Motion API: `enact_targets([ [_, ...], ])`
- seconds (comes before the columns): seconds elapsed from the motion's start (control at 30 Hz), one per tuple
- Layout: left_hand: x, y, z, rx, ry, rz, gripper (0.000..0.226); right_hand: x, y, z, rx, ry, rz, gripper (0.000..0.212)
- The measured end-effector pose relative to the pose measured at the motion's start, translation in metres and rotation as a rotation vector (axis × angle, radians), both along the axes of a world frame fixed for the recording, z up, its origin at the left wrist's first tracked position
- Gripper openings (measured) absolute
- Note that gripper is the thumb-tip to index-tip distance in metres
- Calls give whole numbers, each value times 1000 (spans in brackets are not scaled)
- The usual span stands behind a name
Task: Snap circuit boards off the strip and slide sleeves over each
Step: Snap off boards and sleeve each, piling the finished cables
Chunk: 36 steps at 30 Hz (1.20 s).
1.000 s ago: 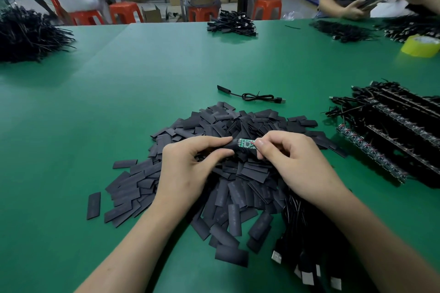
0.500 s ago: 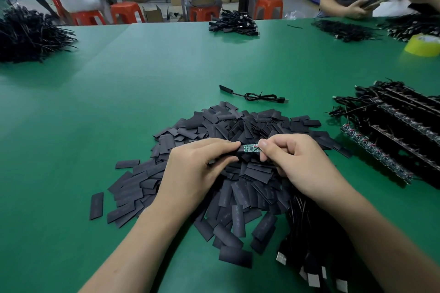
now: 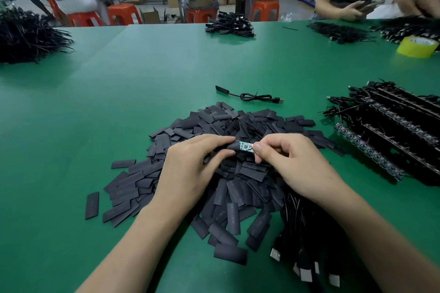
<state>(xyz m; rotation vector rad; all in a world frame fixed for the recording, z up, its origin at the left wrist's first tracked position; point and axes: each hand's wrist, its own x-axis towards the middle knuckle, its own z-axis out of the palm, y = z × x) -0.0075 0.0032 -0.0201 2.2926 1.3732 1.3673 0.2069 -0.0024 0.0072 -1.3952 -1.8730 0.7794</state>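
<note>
**A sleeve point(image 3: 232, 147) meets a circuit board point(image 3: 245, 146)**

Both hands are just above the pile of black sleeves point(image 3: 238, 181). The left hand point(image 3: 190, 164) pinches the sleeve between thumb and fingers. The right hand point(image 3: 292, 159) pinches the right end of the small green circuit board. The board's left end touches the sleeve. To the right of the pile lie the strips of boards point(image 3: 390, 135). Behind the pile, one black cable point(image 3: 252, 96) lies on the green table point(image 3: 142, 78).
</note>
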Motion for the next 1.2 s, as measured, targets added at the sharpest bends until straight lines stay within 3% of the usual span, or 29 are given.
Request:
enact_targets([
  [0.7, 2, -1, 1, -33, 1, -142, 22, -1, 0, -3, -1, -6, 59, 32],
  [1.0, 2, 0, 0, -26, -39, -126, 18, 5, 7, -11, 0, 112, 99, 15],
  [1.2, 1, 1, -1, 17, -20, -138, 20, 4, 8, -11, 27, 122, 61, 18],
])
